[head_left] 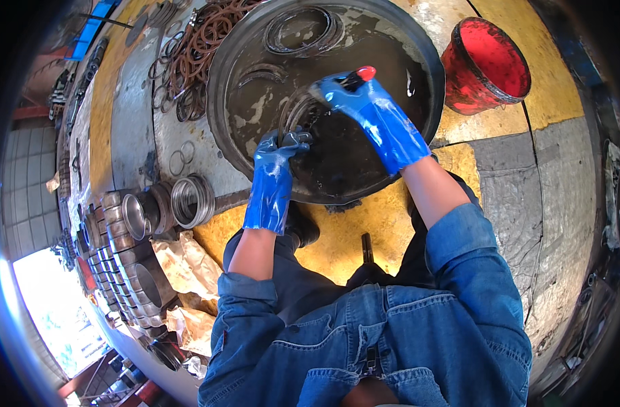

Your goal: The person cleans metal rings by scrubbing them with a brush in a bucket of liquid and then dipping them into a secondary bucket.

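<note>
Both my hands wear wet blue rubber gloves and reach into a wide round metal basin point(418, 47) of dark, murky liquid. My left hand point(279, 159) grips the lower edge of a metal ring part point(293, 112) held upright in the liquid. My right hand point(354, 95) holds a brush with a red-tipped handle point(364, 72) against the top of that ring. Another ring point(303, 30) lies in the liquid at the far side of the basin. My denim sleeves and jacket fill the lower frame.
A red bucket point(486, 64) stands right of the basin on the yellow and grey floor. Brown rubber rings point(201, 47) and thin metal rings lie left of the basin. Metal cylindrical sleeves point(164, 207) and stacked ribbed parts point(123, 271) sit at the left, with crumpled paper point(188, 261) beside them.
</note>
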`<state>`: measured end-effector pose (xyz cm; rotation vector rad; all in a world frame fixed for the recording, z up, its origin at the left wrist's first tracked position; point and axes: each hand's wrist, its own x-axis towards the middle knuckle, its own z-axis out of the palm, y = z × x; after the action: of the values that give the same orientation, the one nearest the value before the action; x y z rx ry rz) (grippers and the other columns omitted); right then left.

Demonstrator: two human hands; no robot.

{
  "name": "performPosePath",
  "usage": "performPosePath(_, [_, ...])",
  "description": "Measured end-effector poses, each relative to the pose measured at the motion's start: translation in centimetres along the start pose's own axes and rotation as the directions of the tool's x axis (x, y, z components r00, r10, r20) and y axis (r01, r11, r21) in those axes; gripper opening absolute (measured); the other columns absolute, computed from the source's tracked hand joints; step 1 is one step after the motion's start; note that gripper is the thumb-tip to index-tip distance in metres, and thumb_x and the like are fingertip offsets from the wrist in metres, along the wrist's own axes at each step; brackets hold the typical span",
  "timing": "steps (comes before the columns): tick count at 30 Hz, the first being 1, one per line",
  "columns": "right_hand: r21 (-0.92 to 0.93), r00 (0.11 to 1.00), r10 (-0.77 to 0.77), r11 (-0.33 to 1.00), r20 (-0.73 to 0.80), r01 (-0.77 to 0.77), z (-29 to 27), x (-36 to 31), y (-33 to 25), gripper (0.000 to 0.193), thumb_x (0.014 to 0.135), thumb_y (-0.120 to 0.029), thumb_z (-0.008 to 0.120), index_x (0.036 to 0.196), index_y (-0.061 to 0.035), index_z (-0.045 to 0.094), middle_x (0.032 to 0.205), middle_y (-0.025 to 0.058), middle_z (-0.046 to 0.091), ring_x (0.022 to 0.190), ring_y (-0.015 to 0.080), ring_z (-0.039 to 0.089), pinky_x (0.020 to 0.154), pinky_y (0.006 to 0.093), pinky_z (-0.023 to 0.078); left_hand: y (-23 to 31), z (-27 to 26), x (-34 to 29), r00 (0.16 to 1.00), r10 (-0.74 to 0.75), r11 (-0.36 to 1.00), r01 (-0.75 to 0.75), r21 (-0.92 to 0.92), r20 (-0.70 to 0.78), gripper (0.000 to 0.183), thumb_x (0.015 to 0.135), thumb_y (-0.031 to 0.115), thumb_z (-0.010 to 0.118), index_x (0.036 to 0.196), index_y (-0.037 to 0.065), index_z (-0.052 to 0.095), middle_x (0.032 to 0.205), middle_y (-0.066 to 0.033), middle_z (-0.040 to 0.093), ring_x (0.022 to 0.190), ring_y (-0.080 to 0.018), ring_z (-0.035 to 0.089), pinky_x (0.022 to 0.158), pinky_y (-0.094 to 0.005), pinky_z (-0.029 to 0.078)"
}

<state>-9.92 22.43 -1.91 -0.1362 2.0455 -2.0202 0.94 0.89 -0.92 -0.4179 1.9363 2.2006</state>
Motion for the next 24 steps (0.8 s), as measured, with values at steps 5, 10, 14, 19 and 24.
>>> performPosePath(5, [-0.136,0.968,0.238,0.959,-0.085,-0.248,-4.2,2.4,2.6,0.019,0.09,-0.02,0.071,0.096,-0.0027,0.074,0.082,0.0082,0.073,0.075,0.013,0.067,0.072,0.0312,0.056,-0.1,0.7,0.5,0.999,0.022,0.988,-0.028,-0.15,-0.041,0.024,0.09,-0.001,0.062,0.113,-0.007,0.065,0.105,-0.0186,0.073,0.09,-0.0259,0.072,0.083,-0.0343,0.058])
performPosePath(10, [0.011,0.968,-0.073,0.997,0.24,0.073,1.5,-4.1,-6.8,0.026,0.091,-0.018,0.074,0.113,-0.0028,0.075,0.1,0.007,0.076,0.088,0.0127,0.068,0.084,0.0301,0.057,-0.4,-0.7,0.4,0.991,0.125,0.99,-0.12,0.077,-0.052,0.019,0.095,0.01,0.065,0.108,-0.003,0.069,0.097,-0.0117,0.074,0.085,-0.0194,0.068,0.079,-0.0301,0.054])
performPosePath(14, [-0.131,0.999,0.047,0.99,-0.013,-0.048,0.8,-2.7,-4.8,0.029,0.087,-0.029,0.074,0.105,-0.0057,0.076,0.086,0.0081,0.075,0.078,0.0127,0.067,0.078,0.0303,0.055,0.1,0.5,0.0,0.991,0.124,0.991,-0.121,0.056,-0.051,0.021,0.094,0.014,0.068,0.108,-0.002,0.07,0.094,-0.0089,0.073,0.079,-0.0167,0.066,0.075,-0.0288,0.052])
performPosePath(19, [-0.208,0.85,0.383,0.856,-0.361,-0.474,-2.7,-0.9,-1.6,0.037,0.081,-0.035,0.072,0.09,0.001,0.073,0.078,0.0162,0.072,0.072,0.024,0.069,0.072,0.0362,0.054,1.1,0.6,-0.1,0.999,-0.047,0.999,0.048,0.024,-0.025,0.033,0.09,0.0,0.061,0.123,-0.004,0.061,0.103,-0.0157,0.074,0.073,-0.0185,0.065,0.069,-0.0289,0.052])
performPosePath(24, [-0.164,0.861,0.347,0.888,-0.371,-0.429,-4.8,-3.7,-2.5,0.039,0.083,-0.036,0.07,0.094,0.0011,0.072,0.079,0.0111,0.07,0.07,0.018,0.063,0.066,0.0348,0.049,3.9,2.9,-0.7,0.936,-0.301,0.95,0.311,-0.026,0.181,0.025,0.096,0.014,0.062,0.117,0.002,0.068,0.09,-0.0082,0.073,0.059,-0.0074,0.053,0.055,-0.0222,0.042])
